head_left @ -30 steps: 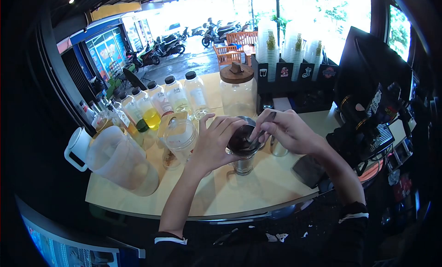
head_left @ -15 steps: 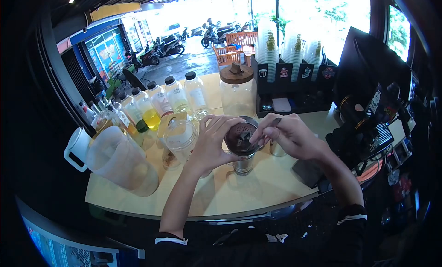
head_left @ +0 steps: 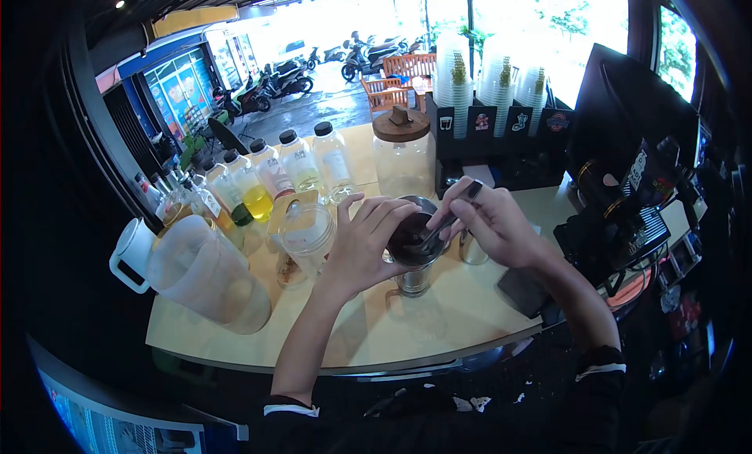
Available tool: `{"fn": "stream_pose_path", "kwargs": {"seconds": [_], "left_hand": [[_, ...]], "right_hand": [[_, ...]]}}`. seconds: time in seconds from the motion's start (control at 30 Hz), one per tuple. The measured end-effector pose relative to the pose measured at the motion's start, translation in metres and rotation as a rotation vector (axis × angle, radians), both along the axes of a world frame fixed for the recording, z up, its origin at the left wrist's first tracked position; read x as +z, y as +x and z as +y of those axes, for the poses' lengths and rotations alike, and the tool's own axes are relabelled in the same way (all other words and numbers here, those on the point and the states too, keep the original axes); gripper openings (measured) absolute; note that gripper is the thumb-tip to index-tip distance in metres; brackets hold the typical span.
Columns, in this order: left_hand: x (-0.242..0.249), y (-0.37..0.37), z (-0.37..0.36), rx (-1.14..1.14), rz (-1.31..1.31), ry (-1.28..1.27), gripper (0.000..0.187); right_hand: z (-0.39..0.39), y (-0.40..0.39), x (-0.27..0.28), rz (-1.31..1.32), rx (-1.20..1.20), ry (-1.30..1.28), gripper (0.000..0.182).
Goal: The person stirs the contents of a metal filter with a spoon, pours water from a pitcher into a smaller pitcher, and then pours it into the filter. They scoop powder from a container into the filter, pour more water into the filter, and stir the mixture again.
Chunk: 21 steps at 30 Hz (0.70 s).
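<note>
A cup (head_left: 413,282) with a dark brown liquid inside stands on the counter in front of me. My left hand (head_left: 362,244) wraps around its left side, fingers curled over near the far rim and thumb along the near side. From the right, my right hand (head_left: 495,225) pinches a spoon (head_left: 440,227), its dark handle end sticking up past the fingers and its lower part down in the cup. Left of my left hand is a clear jar (head_left: 307,228). A small metal container (head_left: 473,250) sits partly hidden beneath my right hand.
On the left are a large plastic pitcher (head_left: 200,274) and a white-handled jug (head_left: 133,254). Several capped bottles (head_left: 300,162) line the back left. Behind the cup stands a wooden-lidded glass jar (head_left: 402,160). Stacked plastic cups (head_left: 497,82) and a black machine (head_left: 619,195) occupy the right.
My right hand has shifted slightly, tilting the spoon so its handle end shows higher. The bubbly liquid surface now looks darker and smoother. My left hand keeps its hold.
</note>
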<state>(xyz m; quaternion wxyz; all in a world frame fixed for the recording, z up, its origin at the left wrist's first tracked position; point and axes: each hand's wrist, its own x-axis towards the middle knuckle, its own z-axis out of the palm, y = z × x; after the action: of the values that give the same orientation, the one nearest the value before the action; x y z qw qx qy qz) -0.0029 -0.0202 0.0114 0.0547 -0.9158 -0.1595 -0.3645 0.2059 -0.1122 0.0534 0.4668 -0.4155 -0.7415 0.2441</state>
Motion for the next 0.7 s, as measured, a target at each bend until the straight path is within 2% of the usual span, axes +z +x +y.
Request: {"fn": "stream_pose_path", "kwargs": {"seconds": [0.03,0.1,0.13,0.2,0.43,0.5,0.7], "left_hand": [[-0.001,0.0,0.0,0.002,-0.006,0.004,0.079],[-0.001,0.0,0.0,0.004,-0.004,0.002,0.079],[-0.001,0.0,0.0,0.005,-0.001,-0.001,0.079],[-0.001,0.0,0.0,0.009,0.007,0.004,0.079],[-0.001,0.001,-0.001,0.012,0.024,0.017,0.081],[-0.002,0.002,-0.001,0.023,0.033,0.024,0.081],[-0.003,0.001,0.0,0.02,0.025,0.018,0.082]], "right_hand": [[0.0,0.0,0.001,0.0,0.0,0.001,0.017],[0.001,0.001,0.002,0.258,0.039,0.011,0.016],[0.001,0.001,0.001,0.258,0.04,0.011,0.016],[0.001,0.0,-0.001,0.066,0.049,0.007,0.015],[0.003,0.002,0.015,-0.01,0.033,0.059,0.014],[0.007,-0.001,0.009,-0.198,0.082,0.059,0.014],[0.009,0.002,0.012,-0.112,0.053,0.084,0.013]]}}
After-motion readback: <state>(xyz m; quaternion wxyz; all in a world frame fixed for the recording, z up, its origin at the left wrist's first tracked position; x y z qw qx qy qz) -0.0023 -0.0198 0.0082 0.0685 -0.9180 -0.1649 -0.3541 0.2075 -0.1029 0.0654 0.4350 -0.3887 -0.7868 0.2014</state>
